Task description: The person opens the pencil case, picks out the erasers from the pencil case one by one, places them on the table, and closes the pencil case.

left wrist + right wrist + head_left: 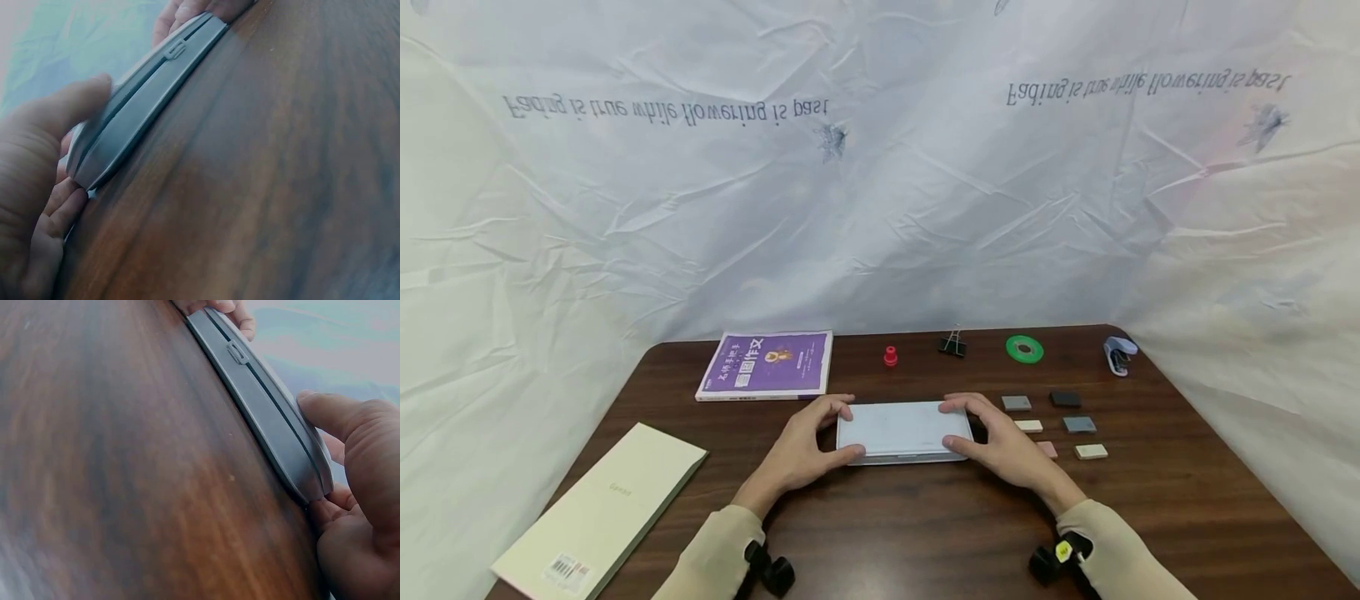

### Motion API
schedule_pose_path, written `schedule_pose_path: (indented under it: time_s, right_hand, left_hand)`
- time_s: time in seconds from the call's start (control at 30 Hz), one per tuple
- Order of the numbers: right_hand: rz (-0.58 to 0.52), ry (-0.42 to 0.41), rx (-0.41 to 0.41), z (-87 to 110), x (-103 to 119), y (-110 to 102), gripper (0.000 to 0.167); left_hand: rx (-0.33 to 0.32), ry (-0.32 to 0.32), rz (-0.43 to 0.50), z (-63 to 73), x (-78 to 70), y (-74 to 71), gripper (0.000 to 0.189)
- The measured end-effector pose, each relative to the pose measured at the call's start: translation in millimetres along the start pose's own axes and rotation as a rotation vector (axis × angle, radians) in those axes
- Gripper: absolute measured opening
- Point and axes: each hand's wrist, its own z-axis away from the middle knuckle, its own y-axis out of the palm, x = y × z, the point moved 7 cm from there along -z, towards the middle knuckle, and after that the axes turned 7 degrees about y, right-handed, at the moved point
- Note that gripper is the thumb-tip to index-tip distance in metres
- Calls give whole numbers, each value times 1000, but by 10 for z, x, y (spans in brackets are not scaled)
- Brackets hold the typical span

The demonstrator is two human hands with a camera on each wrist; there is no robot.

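A flat white pencil case lies on the table between both hands, its long side facing me. My left hand grips its left end, with the thumb at the front top edge and fingers around the end. On the opposite end, my right hand holds it the same way. In the left wrist view, a small latch sits on the case's front side, and a dark seam runs between lid and base. The right wrist view shows fingertips low at the corner of the case, close to the tabletop.
Several small erasers lie right of the case. Along the back are a purple book, a red piece, a black binder clip, a green ring and a stapler. A cream notebook lies at the left.
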Motion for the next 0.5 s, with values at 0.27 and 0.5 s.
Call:
schedule_pose_path:
  time_s: [0.27,0.5]
  right_hand:
    - [7,5,-5,2,9,11,44]
    - [18,22,-13,-7,-7,8,45]
  left_hand:
    - [-7,-22,32,11,21,-4,49]
    - [4,-17,41,-5,36,13,50]
